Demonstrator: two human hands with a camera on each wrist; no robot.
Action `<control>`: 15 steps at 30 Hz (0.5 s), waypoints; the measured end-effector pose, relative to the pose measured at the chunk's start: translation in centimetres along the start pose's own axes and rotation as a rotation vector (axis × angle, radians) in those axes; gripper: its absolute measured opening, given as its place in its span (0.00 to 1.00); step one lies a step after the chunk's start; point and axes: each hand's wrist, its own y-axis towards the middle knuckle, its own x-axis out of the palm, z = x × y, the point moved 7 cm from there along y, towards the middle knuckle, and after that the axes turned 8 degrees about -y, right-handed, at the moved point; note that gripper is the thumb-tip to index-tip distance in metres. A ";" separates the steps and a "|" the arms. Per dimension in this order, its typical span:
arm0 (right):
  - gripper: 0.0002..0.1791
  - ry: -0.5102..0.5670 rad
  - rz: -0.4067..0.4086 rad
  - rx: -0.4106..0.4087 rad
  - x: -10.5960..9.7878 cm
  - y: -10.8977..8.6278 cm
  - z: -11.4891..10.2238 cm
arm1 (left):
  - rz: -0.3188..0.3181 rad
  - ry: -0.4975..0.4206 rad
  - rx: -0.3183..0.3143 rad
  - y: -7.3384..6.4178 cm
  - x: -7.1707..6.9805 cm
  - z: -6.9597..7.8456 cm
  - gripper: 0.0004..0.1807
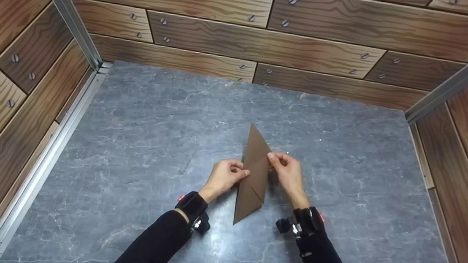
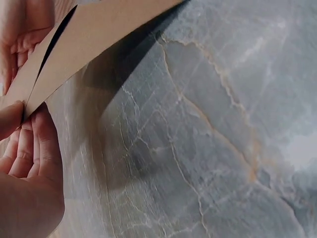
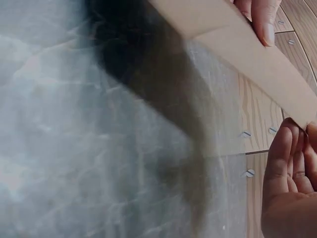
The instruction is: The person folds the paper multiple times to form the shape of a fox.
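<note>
A folded sheet of brown paper [image 1: 255, 167], shaped like a long slanted parallelogram, is held up between both hands in the head view. My left hand [image 1: 225, 175] pinches its left edge between thumb and curled fingers. On the opposite edge, somewhat higher up, my right hand [image 1: 288, 174] pinches the paper the same way. The left wrist view shows a dark slit between layers of the folded paper [image 2: 84, 39], with the left thumb [image 2: 10, 119] on top and fingers beneath. In the right wrist view the paper [image 3: 247, 49] runs slantwise above the tabletop, casting a shadow.
A grey marbled tabletop [image 1: 154, 120] lies under the hands. Wood-patterned panels [image 1: 209, 32] stand at the back and on both sides, with metal rails [image 1: 64, 10] at the corners. Each wrist carries a black strapped camera [image 1: 193, 206].
</note>
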 end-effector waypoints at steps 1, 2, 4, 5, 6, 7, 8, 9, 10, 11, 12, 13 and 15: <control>0.14 -0.004 -0.003 0.003 0.0 -0.1 0.2 | 0.003 -0.003 -0.003 0.0 0.0 0.0 0.10; 0.14 -0.004 -0.008 0.010 0.0 -0.2 0.4 | 0.006 -0.006 -0.005 0.0 0.0 0.0 0.10; 0.14 -0.007 -0.015 0.017 0.1 -0.4 0.6 | 0.009 -0.007 -0.004 0.1 0.0 0.0 0.10; 0.13 -0.010 -0.017 0.015 0.1 -0.5 0.6 | 0.007 -0.008 -0.004 0.1 0.0 0.0 0.10; 0.13 -0.017 -0.015 0.012 0.0 -0.5 0.5 | 0.004 -0.010 -0.006 0.1 0.1 0.0 0.10; 0.13 -0.024 -0.012 0.007 0.0 -0.6 0.4 | -0.001 -0.015 -0.011 0.1 0.1 0.0 0.10; 0.12 -0.032 -0.007 0.002 -0.1 -0.6 0.3 | -0.009 -0.024 -0.019 0.0 0.2 -0.1 0.10; 0.12 -0.044 0.000 -0.005 -0.2 -0.5 0.2 | -0.018 -0.033 -0.025 0.0 0.2 -0.2 0.10; 0.12 -0.052 0.006 -0.011 -0.3 -0.5 0.1 | -0.027 -0.042 -0.030 0.0 0.3 -0.2 0.09; 0.12 -0.059 0.011 -0.015 -0.5 -0.5 0.1 | -0.035 -0.054 -0.040 0.0 0.3 -0.3 0.09; 0.12 -0.056 0.011 -0.016 -0.5 -0.6 0.0 | -0.039 -0.063 -0.044 0.0 0.3 -0.3 0.09; 0.12 -0.054 0.011 -0.016 -0.6 -0.6 0.0 | -0.041 -0.070 -0.047 0.0 0.3 -0.4 0.08; 0.13 -0.044 0.003 -0.011 -0.6 -0.7 0.1 | -0.036 -0.079 -0.044 0.0 0.3 -0.4 0.09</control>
